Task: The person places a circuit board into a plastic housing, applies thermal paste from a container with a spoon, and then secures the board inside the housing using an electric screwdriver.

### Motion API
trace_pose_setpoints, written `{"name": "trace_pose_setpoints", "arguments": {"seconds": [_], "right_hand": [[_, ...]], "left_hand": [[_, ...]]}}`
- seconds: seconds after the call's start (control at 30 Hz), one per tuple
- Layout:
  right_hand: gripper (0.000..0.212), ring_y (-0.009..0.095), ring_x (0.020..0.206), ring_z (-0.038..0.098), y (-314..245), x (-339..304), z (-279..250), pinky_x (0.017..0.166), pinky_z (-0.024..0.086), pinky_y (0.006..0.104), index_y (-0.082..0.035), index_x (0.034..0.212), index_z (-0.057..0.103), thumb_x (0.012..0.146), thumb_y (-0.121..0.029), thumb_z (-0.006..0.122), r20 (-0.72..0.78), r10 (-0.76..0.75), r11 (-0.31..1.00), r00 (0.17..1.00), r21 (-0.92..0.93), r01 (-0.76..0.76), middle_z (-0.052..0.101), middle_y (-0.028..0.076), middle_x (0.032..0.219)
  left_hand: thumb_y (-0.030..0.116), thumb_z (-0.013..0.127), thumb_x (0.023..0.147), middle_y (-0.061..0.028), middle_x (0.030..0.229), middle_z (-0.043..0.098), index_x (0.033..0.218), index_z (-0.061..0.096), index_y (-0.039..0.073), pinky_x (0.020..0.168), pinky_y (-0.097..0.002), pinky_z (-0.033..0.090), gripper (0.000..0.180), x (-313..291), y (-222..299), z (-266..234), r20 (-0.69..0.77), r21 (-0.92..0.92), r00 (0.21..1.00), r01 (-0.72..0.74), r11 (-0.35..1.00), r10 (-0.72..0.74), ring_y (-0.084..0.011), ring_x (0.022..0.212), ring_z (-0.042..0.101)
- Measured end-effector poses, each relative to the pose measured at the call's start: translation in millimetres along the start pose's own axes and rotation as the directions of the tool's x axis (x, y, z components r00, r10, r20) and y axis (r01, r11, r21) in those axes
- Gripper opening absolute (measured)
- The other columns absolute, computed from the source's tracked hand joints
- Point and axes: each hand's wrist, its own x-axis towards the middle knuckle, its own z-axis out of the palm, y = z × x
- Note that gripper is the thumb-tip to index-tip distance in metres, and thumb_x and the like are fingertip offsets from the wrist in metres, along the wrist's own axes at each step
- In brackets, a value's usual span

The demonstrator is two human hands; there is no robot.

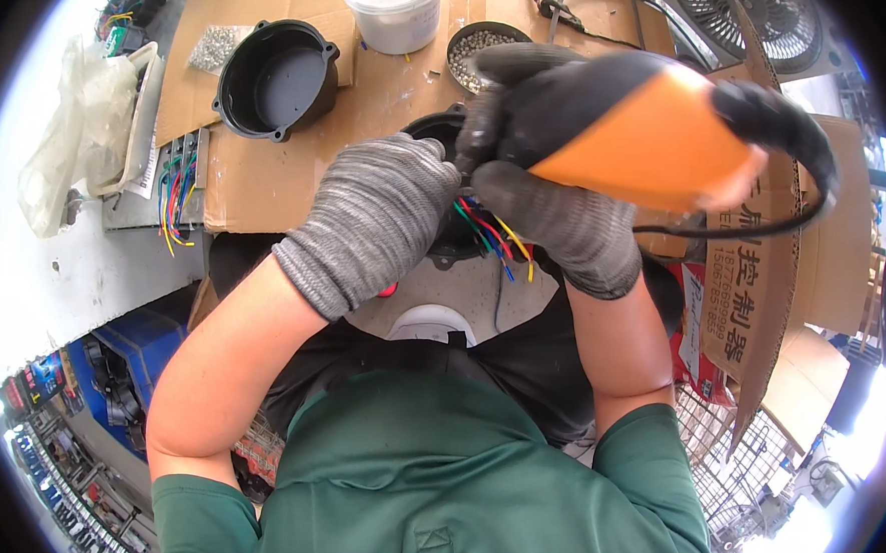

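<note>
A corded orange-and-black power tool (651,137) lies on its side in my gloved right hand (561,218), its cord end pointing right. Close by on the left, my gloved left hand (382,203) is closed in a pinch by the tool's front end; what it pinches is hidden. Beneath both hands sits a round black housing (446,249), mostly covered by the gloves. Red, blue, yellow and green wires (493,234) stick out of it toward me. The tool's tip cannot be seen.
A second black round housing (278,80) stands at the left on cardboard (243,181), beside a bag of small metal parts (218,47). Farther back are a white tub (401,19) and a dish of small fasteners (475,53). The tool's black cable (818,186) loops past a cardboard box (830,257).
</note>
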Motion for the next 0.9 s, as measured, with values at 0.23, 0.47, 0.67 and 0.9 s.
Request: {"name": "trace_pose_setpoints", "arguments": {"seconds": [0.23,0.47,0.67,0.9], "right_hand": [[0.075,0.024,0.09,0.063,-44.2,5.8,-17.0,0.085,0.049,0.0423,0.001,0.15,0.042,0.081,-0.009,0.07,0.014,-0.28,0.873,0.96,0.421,0.248,0.061,0.006,0.097],[0.065,0.016,0.084,0.053,-61.0,-1.5,-2.1,0.087,0.043,0.0366,-0.001,0.141,0.049,0.08,-0.011,0.069,-0.093,-0.2,0.804,0.975,0.553,0.217,0.051,-0.001,0.088],[0.064,0.014,0.082,0.053,-66.1,-6.7,21.1,0.084,0.045,0.0357,-0.001,0.14,0.05,0.08,-0.012,0.069,-0.211,-0.058,0.776,0.976,0.605,0.177,0.051,-0.003,0.087],[0.064,0.014,0.081,0.055,-62.0,-7.7,33.6,0.081,0.047,0.0364,-0.005,0.14,0.051,0.079,-0.013,0.071,-0.217,0.006,0.773,0.976,0.621,0.133,0.054,-0.002,0.087]], "left_hand": [[-0.008,0.055,0.084,-0.0144,0.102,0.065,0.117,0.065,0.001,0.087,-0.0362,0.058,0.036,-44.8,-16.6,-20.5,-0.279,-0.709,0.934,-0.045,0.704,-0.222,-0.0248,0.097,0.069],[0.008,0.063,0.098,-0.0229,0.114,0.07,0.131,0.055,-0.004,0.079,-0.0374,0.065,0.036,-94.5,-24.6,13.1,0.196,-0.844,0.899,-0.049,-0.535,-0.392,-0.0337,0.099,0.074],[0.019,0.062,0.102,-0.0197,0.1,0.072,0.127,0.056,-0.003,0.061,-0.0312,0.062,0.034,-101.7,-2.3,8.9,0.328,-0.843,0.864,0.086,-0.531,-0.382,-0.0263,0.08,0.076],[0.022,0.06,0.105,-0.0178,0.094,0.073,0.121,0.059,-0.002,0.059,-0.0293,0.061,0.029,-90.7,21.1,9.5,0.325,-0.824,0.86,0.052,-0.565,-0.394,-0.0237,0.076,0.076]]}}
